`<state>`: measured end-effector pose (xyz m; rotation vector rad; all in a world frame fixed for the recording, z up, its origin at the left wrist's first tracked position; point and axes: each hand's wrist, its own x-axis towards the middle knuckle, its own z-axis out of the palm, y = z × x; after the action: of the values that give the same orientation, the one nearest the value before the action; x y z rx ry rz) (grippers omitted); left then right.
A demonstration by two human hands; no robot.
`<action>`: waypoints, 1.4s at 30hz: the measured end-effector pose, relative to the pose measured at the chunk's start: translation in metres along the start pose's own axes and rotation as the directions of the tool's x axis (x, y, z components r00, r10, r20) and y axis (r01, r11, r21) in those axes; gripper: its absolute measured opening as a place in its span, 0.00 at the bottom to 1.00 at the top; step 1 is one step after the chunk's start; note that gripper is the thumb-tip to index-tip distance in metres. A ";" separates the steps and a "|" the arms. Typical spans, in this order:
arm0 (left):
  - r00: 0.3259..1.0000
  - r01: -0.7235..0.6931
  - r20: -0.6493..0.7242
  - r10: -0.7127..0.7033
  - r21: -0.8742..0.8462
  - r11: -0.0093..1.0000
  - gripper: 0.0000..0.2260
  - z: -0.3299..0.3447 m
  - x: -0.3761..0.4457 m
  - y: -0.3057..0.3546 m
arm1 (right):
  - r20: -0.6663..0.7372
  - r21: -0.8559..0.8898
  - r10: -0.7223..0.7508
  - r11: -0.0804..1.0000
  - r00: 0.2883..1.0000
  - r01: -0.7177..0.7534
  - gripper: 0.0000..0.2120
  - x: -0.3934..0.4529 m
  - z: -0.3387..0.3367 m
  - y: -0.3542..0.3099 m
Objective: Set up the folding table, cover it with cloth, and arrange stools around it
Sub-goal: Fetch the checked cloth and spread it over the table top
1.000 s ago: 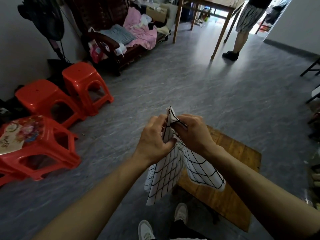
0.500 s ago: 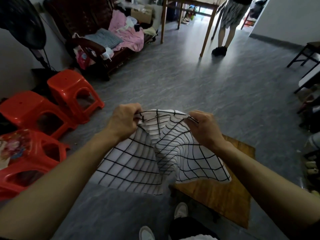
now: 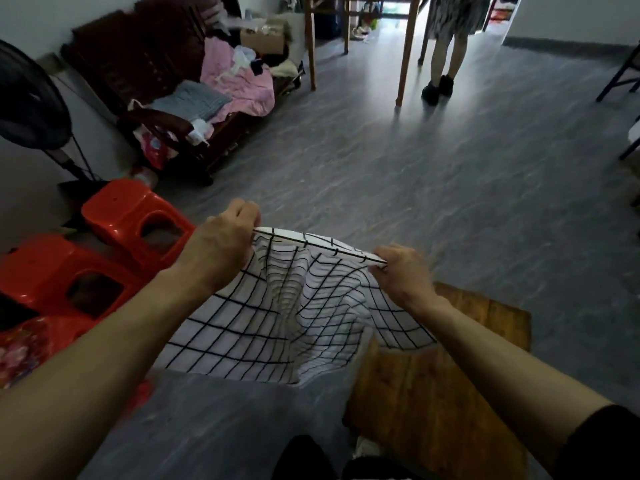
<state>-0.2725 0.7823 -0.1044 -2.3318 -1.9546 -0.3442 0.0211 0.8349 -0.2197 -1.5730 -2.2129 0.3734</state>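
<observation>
A white cloth (image 3: 263,327) with a black grid hangs spread in the air between my hands. My left hand (image 3: 221,247) pinches its top left edge and my right hand (image 3: 403,273) pinches its top right edge. The cloth sags in the middle and partly hides the small wooden folding table (image 3: 450,368), which stands low at the lower right. Two red plastic stools (image 3: 128,211) (image 3: 48,271) stand on the floor at the left, and a third stool with a patterned top (image 3: 17,348) shows at the left edge.
A dark wooden sofa (image 3: 180,98) heaped with clothes lines the left wall, with a standing fan (image 3: 31,109) beside it. A tall wooden table (image 3: 405,50) and a standing person (image 3: 446,46) are at the back. Dark chair legs (image 3: 620,77) show at the right edge.
My hands have drawn apart, opening the folded cloth into a wide sheet. My view has shifted so the stools sit lower left.
</observation>
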 end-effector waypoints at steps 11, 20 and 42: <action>0.989 -0.068 0.136 0.060 0.056 0.996 0.07 0.055 0.132 -0.001 | -0.089 0.061 0.110 0.993 0.990 -0.104 0.07 0.107 0.003 0.103; 0.904 -0.273 0.329 0.271 -0.042 0.961 0.13 0.167 0.326 0.003 | -0.135 -0.048 0.344 0.935 0.929 -0.353 0.04 0.235 -0.006 0.216; 0.797 -0.587 -0.005 0.604 -0.238 0.774 0.26 0.288 0.598 0.103 | -0.328 -0.366 0.238 0.860 0.914 -0.356 0.10 0.379 -0.123 0.418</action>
<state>-0.0405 1.3974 -0.2433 -2.9812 -1.1200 -0.4466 0.3196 1.3294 -0.2301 -2.0627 -1.9144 -0.2523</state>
